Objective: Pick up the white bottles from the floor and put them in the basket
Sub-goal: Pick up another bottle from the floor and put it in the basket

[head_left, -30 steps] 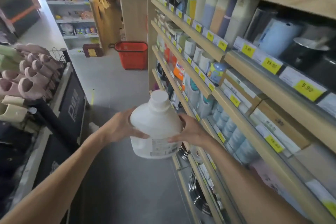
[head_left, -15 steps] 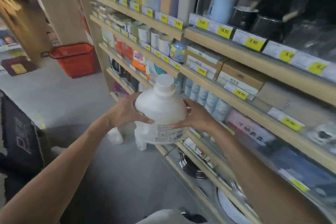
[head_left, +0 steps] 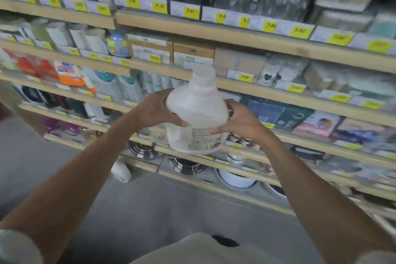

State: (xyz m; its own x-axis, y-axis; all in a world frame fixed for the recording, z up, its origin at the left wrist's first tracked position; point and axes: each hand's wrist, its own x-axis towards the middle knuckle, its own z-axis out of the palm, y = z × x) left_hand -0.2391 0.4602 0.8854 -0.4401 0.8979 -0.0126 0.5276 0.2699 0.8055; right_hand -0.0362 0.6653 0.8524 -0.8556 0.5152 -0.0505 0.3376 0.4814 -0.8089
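Both hands gripped one white bottle upright: left hand, right hand. Another white bottle lay on the floor, near the shelves.

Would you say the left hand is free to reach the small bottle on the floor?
Probably not yet: the left hand grips the big bottle, though nothing covers the small bottle.

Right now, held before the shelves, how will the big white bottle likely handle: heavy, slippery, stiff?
Probably heavy: the left hand and right hand both clasp the white bottle by its sides. Its smooth rounded walls look somewhat slippery. The body is likely stiff; no denting shows where it is gripped.
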